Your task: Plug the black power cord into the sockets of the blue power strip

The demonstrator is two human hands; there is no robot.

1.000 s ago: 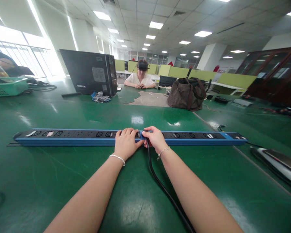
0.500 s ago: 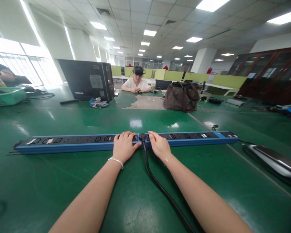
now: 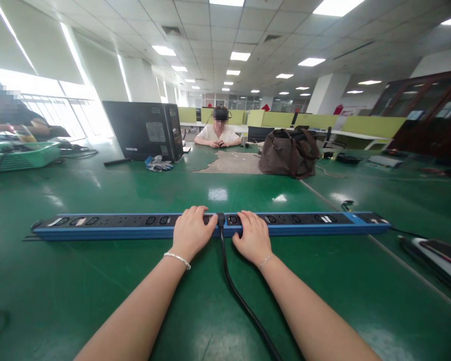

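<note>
A long blue power strip with a black socket face lies crosswise on the green table. Near its middle a black plug sits in a socket, and its thick cable runs down towards me. Just left of the plug, my left hand is closed over the strip, fingers across the top and thumb close to the plug. My right hand grips the strip a little to the right of the plug, its thumb against the front side. A socket shows between the plug and my right fingers.
Farther back stand a black computer case, gloves and a brown bag. A green basket is at the left, near one person. Another person sits opposite. A silver-and-black device lies at the right.
My right hand has moved away from the plug to the right, its thumb now at the strip's front side. My left hand stays beside the plug. The camera view has shifted slightly.
</note>
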